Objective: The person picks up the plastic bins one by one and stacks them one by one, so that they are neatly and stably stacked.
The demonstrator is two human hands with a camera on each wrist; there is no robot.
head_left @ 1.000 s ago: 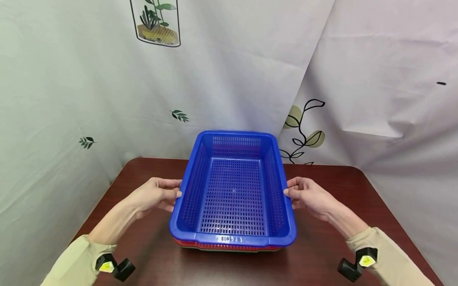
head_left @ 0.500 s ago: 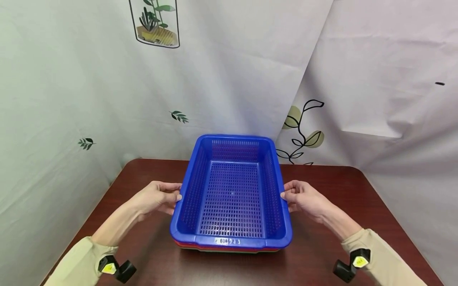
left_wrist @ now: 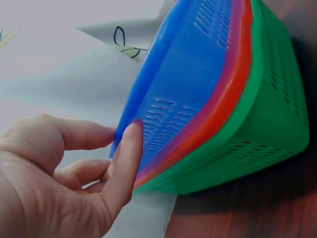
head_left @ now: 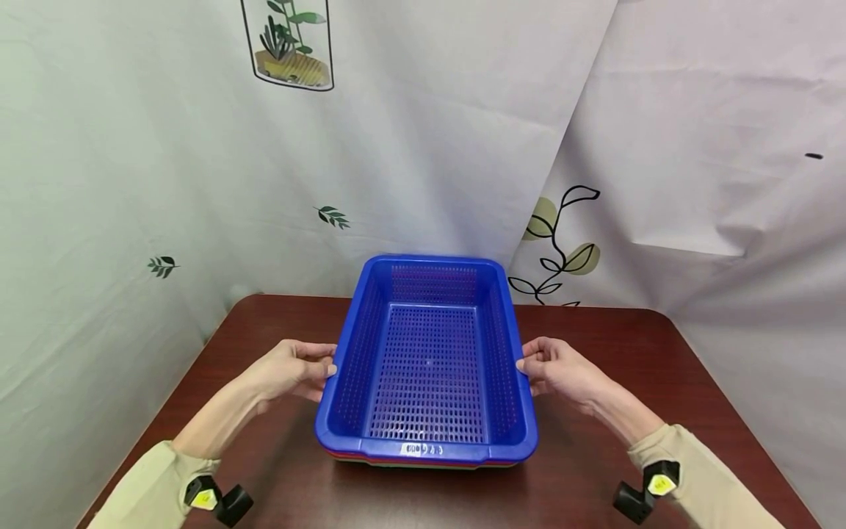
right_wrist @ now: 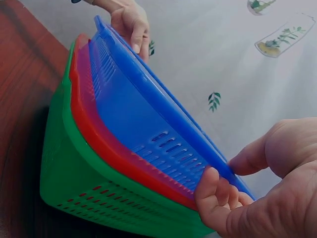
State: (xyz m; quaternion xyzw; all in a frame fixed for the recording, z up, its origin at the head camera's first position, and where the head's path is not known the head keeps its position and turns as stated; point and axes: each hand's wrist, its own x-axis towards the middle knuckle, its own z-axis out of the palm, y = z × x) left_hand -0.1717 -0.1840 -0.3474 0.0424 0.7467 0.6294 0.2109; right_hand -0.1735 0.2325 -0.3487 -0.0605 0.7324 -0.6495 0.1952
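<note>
A blue plastic basket (head_left: 429, 367) with slotted walls sits nested in a red basket (left_wrist: 237, 84), which in turn sits in a green basket (left_wrist: 237, 148) on the table. The blue rim stands above the red one in both wrist views. On the left, my left hand (head_left: 287, 371) pinches the blue rim, thumb on top and fingers beneath. My right hand (head_left: 562, 371) grips the opposite rim in the same way. From the head view, the red and green baskets show only as thin bands below the blue front rim.
The stack stands on a dark red-brown table (head_left: 608, 345) with rounded far corners. White cloth (head_left: 423, 147) printed with plants hangs behind it and along both sides.
The blue basket has come down slightly into the stack, and the red band at the front has narrowed. Both hands have moved down with it, keeping their hold on the rim.
</note>
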